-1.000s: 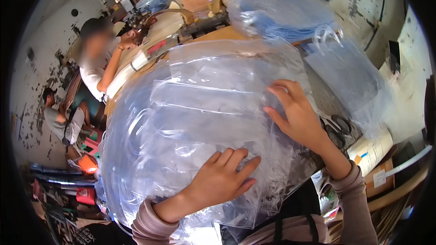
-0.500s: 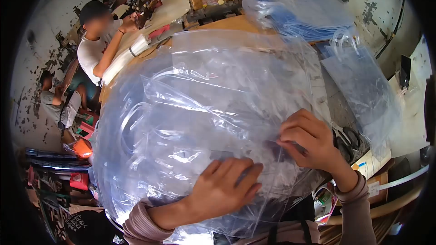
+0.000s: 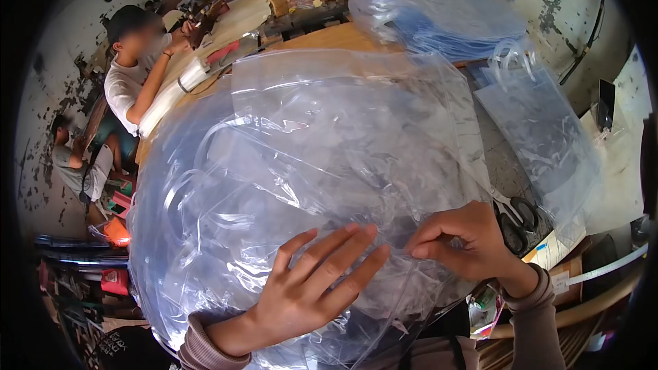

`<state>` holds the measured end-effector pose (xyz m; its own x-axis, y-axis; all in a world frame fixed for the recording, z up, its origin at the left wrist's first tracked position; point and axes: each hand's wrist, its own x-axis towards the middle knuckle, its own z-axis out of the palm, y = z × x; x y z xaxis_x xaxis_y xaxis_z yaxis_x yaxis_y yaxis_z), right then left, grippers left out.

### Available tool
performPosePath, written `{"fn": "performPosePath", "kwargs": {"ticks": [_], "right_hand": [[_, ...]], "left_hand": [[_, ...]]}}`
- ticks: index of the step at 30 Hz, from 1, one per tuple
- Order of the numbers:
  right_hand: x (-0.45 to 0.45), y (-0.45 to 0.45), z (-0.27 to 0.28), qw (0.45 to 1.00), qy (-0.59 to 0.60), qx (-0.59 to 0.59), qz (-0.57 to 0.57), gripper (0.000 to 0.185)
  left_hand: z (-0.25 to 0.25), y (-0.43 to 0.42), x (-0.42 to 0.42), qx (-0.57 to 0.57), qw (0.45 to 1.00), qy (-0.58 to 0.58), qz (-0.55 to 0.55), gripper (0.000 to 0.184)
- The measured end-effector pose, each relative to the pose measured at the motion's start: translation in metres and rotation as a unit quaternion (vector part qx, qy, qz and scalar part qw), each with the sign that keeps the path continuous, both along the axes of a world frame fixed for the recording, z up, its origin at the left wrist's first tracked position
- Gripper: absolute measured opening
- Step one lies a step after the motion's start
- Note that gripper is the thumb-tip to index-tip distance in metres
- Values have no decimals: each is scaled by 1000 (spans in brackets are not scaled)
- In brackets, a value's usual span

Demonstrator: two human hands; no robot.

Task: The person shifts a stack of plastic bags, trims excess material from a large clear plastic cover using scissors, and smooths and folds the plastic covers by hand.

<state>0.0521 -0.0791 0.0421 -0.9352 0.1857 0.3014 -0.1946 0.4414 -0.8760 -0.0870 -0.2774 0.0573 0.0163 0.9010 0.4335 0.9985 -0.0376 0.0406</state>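
Observation:
A large stack of clear plastic bags (image 3: 288, 130) with looped clear handles spreads over the table in front of me. My left hand (image 3: 312, 281) lies over the lower part of the stack, palm down, its fingers spread and nothing gripped. To its right, my right hand (image 3: 459, 243) pinches an edge of the top plastic sheet between thumb and fingers. The sheet is creased and bunched near that pinch. Black-handled scissors (image 3: 514, 216) lie just right of my right hand.
More bluish bags (image 3: 445, 20) are piled at the back right, with handled bags (image 3: 541, 123) beside them. A phone (image 3: 606, 105) is at the far right. One person (image 3: 133, 75) works at the left side of the table; another person (image 3: 86, 157) sits farther left.
My right hand has moved down and left, going from open to pinching the plastic. The fingers of my left hand have spread wider. The top sheet has shifted and creased toward me.

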Motion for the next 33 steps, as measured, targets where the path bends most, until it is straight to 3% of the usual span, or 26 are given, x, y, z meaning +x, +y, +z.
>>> {"fn": "performPosePath", "kwargs": {"ticks": [7,10,13,15,17,19,22,23,25,27,29,31,33], "right_hand": [[4,6,9,996,-53,-38,62,8],[5,7,7,991,-45,-42,121,13],[8,3,13,993,-77,-34,79,14],[10,1,13,970,-33,-229,-80,12],[10,11,12,972,7,-201,-119,10],[11,15,12,975,55,-60,-208,10],[14,9,13,992,-31,41,-114,15],[16,6,10,992,-24,40,-119,15],[24,-4,-5,996,-86,19,-15,16],[34,-28,-22,995,-60,-18,-75,16],[46,-50,-31,988,-30,-56,-144,16],[58,-71,-37,978,-7,-134,-160,16],[59,-84,-43,966,24,-193,-171,17]], "left_hand": [[1,-3,1,-23,999,-9,-31,52],[-2,-4,3,-22,999,3,-48,46],[-1,-4,2,-26,998,-4,-55,43],[-2,-4,2,-27,998,-4,-56,43],[-5,-5,3,-2,998,39,-58,42],[-5,-5,4,0,997,45,-56,42],[-10,-6,4,10,997,48,-57,41],[-11,-6,4,18,997,41,-56,41],[-5,-8,5,18,998,-1,-61,38],[-1,-11,5,18,996,-40,-73,36],[2,-15,1,24,990,28,-139,38],[10,-8,4,52,981,30,-185,33],[28,0,9,28,969,106,-219,27]]}}
